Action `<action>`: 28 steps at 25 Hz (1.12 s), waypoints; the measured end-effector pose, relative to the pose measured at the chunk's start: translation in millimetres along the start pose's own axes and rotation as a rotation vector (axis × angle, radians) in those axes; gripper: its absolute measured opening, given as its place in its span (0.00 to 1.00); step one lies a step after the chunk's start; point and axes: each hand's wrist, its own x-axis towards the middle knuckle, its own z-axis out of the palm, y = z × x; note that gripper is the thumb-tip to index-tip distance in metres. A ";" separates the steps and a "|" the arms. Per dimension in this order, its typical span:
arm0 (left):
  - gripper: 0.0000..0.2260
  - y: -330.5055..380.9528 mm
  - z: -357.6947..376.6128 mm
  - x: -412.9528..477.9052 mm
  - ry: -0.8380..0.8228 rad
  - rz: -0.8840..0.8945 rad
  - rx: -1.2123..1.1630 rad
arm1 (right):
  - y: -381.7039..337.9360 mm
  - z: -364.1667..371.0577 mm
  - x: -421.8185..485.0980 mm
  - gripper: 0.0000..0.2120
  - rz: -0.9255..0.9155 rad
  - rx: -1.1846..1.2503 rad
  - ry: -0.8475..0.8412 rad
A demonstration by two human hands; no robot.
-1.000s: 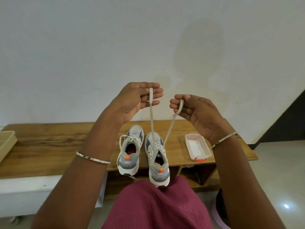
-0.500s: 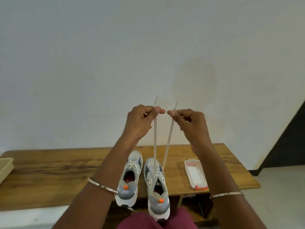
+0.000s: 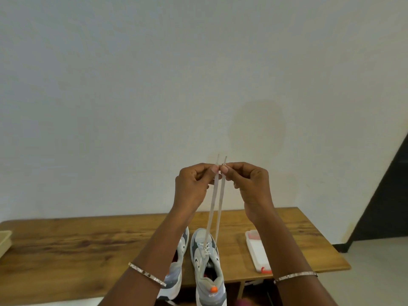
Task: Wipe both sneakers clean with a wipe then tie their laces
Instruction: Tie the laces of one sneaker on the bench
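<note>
Two grey and white sneakers stand side by side on the wooden table (image 3: 77,244), toes toward the wall. The right sneaker (image 3: 207,261) has an orange heel tab, and its two pale lace ends (image 3: 215,202) are pulled straight up and taut. My left hand (image 3: 194,186) pinches one lace end near its tip. My right hand (image 3: 249,184) pinches the other end, and the two hands nearly touch above the shoe. My left forearm hides much of the left sneaker (image 3: 176,268).
A white wipe pack (image 3: 257,250) with a red clasp lies on the table right of the sneakers. A beige tray (image 3: 4,241) sits at the table's left edge. A white wall rises behind, and a dark doorway (image 3: 386,195) stands at the right.
Both hands have come closer together, bringing the two lace ends nearly parallel. The camera has tilted up, so the table sits lower in view.
</note>
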 end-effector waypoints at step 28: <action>0.13 -9.1 5.7 -3.5 -0.230 -0.431 -0.501 | 22.9 0.1 -12.6 0.06 0.166 -0.008 -0.045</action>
